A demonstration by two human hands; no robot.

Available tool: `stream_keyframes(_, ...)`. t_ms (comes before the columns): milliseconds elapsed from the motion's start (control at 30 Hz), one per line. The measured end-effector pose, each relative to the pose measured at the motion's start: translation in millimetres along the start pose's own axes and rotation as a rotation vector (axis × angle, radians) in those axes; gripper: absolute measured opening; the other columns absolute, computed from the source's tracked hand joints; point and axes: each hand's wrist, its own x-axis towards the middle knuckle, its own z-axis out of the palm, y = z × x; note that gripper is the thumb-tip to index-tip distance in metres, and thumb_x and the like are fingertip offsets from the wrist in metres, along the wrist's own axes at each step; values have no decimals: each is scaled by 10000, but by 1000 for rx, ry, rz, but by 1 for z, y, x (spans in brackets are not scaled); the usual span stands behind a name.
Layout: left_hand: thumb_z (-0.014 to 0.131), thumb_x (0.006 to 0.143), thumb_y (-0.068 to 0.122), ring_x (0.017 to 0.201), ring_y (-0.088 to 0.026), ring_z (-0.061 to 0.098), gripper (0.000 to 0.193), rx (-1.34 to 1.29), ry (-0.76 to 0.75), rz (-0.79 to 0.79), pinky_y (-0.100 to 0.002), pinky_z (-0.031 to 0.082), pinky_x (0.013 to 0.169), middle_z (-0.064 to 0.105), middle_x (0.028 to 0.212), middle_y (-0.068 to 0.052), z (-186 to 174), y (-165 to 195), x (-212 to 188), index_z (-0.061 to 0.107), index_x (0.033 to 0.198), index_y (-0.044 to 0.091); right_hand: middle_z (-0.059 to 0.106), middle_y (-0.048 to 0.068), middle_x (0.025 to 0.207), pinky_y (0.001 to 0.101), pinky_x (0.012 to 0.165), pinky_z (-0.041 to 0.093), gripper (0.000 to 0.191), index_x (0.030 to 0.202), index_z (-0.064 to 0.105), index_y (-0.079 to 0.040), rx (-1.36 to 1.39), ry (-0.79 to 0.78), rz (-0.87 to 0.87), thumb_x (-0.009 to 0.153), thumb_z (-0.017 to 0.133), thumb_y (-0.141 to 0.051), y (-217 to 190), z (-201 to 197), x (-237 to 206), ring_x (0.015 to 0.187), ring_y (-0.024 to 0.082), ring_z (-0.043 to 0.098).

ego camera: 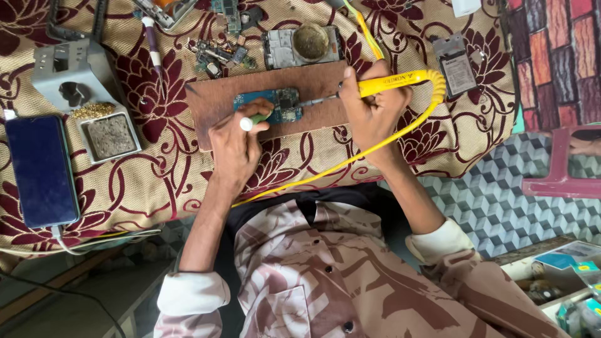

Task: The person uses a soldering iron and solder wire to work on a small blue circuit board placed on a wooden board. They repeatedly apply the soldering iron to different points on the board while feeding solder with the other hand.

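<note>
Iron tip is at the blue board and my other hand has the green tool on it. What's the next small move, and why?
Probably ease the soldering iron tip onto the joint on the circuit board, while the left hand pins it with the green tool. The right hand already aims the tip at the board's edge.

Both hands (235, 141) (369, 103) forward, fingers (255, 127) curled

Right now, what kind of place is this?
Probably a small phone repair bench. The right hand holds a yellow soldering iron to a blue circuit board on a wooden board, the left hand holds a small tool, and loose phone parts lie nearby.
</note>
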Motion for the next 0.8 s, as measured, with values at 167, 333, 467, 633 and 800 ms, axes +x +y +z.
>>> stream_keyframes(167, 521, 954, -133, 871, -234, 780, 192, -22, -15, -7, -312, 630, 738, 742, 1138, -145, -2, 1, 2, 565, 1101, -18, 472, -1, 685, 280, 570, 349, 312, 865, 475, -39, 87, -26, -13, 1133, 634, -59, 0, -4, -6, 612, 85, 432)
stream_keyframes(333, 531, 936, -126, 864, -230, 772, 195, 6, -13, 0, -322, 627, 752, 746, 1124, -145, -1, 0, -1, 574, 1098, -25, 517, -3, 691, 237, 516, 374, 275, 891, 451, -69, 278, -25, 167, 1116, 591, -141, 8, -3, -16, 575, 52, 482)
stream_keyframes(467, 512, 976, -127, 916, -246, 775, 167, -33, 22, -3, -328, 626, 775, 739, 1131, -145, 0, -4, -3, 566, 1075, -5, 498, 17, 703, 233, 505, 403, 239, 997, 447, -57, 428, 228, 126, 1131, 546, -228, 29, 15, -20, 551, 66, 450)
stream_keyframes(633, 488, 976, -120, 864, -218, 782, 188, -5, 10, 1, -283, 643, 725, 763, 1119, -131, 4, -6, 1, 590, 1072, 5, 482, 31, 757, 252, 528, 413, 233, 1076, 430, -42, 516, 337, 184, 1157, 507, -246, 65, 32, -10, 591, 90, 445)
stream_keyframes(800, 514, 991, -74, 872, -234, 772, 135, -36, -11, -24, -319, 629, 761, 741, 1133, -139, -1, -2, -3, 570, 1102, -21, 509, 31, 746, 245, 505, 400, 244, 1025, 444, -45, 328, 338, 79, 1149, 513, -243, 83, 39, -6, 559, 90, 464)
